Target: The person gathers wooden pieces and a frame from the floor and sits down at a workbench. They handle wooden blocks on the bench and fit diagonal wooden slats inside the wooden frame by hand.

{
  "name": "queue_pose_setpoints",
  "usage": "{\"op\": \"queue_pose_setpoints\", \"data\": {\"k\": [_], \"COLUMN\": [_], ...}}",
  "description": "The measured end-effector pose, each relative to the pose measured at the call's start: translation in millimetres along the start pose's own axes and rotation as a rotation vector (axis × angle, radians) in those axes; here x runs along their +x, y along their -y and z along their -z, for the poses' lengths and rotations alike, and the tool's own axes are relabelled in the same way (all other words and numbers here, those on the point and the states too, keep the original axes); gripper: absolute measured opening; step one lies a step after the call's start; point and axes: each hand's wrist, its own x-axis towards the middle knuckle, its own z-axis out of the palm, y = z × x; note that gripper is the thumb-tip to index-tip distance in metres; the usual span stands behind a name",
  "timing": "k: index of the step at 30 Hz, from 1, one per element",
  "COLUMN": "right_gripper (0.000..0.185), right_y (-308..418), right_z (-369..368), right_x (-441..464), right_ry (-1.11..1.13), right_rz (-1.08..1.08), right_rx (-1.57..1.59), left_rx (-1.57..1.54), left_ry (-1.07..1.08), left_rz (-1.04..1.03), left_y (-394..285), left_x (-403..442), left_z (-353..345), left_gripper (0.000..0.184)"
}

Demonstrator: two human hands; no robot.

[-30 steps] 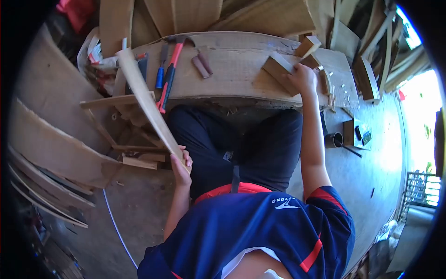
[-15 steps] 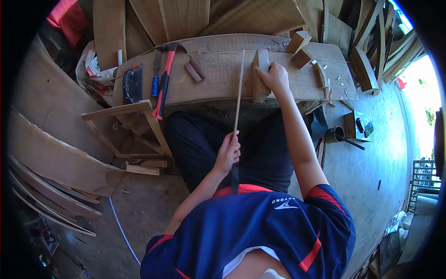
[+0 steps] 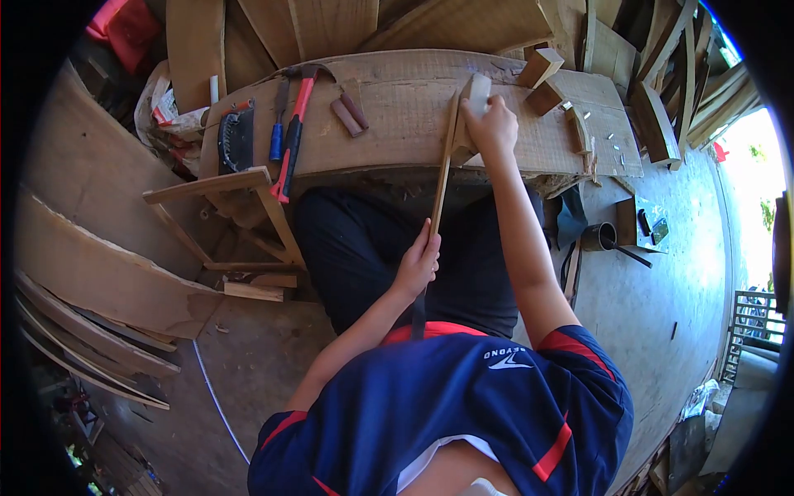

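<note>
My left hand [image 3: 419, 263] is closed around the near end of a thin wooden strip [image 3: 442, 175], its edge turned up towards me. The strip runs out ahead of that grip, over my lap to the bench [image 3: 389, 99]. I judge it light and stiff along its length, likelier to flex across its flat, dry rather than slippery, with edges that might splinter. Held at one end, it would probably feel tip-heavy; a grip nearer the middle should balance better, fingers on the flats.

Beyond, my right hand [image 3: 494, 128] is wrapped over a wooden block [image 3: 477, 89] on the bench. The strip's far part lies along the block's left side; whether they touch, I cannot tell. The block looks heavier, solid and hardly fragile, best taken across its long sides.

Just past my right hand, to its right, sit two small blocks, one pale-topped [image 3: 542, 66], one darker [image 3: 546, 97]. Well left of that hand lie two brown rolls [image 3: 349, 116], then a hammer [image 3: 295, 132].
</note>
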Motion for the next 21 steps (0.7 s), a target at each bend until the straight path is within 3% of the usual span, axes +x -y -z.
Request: {"op": "queue_pose_setpoints", "data": {"k": [2,4,6,9,11,19,21], "right_gripper": [0.056,0.055,0.053,0.05,0.05,0.05,0.052], "right_y": [-16.7,-37.4,-59.9,-98.5,-101.9,-73.6,-70.5], "right_z": [-2.3,-1.5,-4.7,-22.7,-28.5,-13.3,-11.9], "right_x": [2.1,5.7,5.1,4.6,-5.3,-16.4,-14.4], "right_ry": [-0.031,0.038,0.048,0.207,0.2,0.144,0.111], "right_rz": [0.0,-0.052,-0.083,-0.191,-0.226,-0.085,-0.05], "right_rx": [0.031,0.224,0.304,0.683,0.586,0.044,-0.066], "left_rx": [0.029,0.468,0.608,0.817,0.914,1.102,1.189], "left_ry": [-0.013,-0.119,-0.152,-0.179,-0.191,-0.196,-0.152], "left_rz": [-0.049,-0.249,-0.335,-0.514,-0.641,-0.6,-0.434], "left_y": [6.3,9.5,-0.7,-6.5,-10.6,-34.1,-40.7], "left_x": [2.9,6.4,-3.6,-7.6,-10.2,-11.0,-13.5], "left_z": [3.7,7.5,3.2,5.0,5.3,14.5,14.3], "left_gripper": [0.059,0.064,0.066,0.07,0.074,0.08,0.083]}}
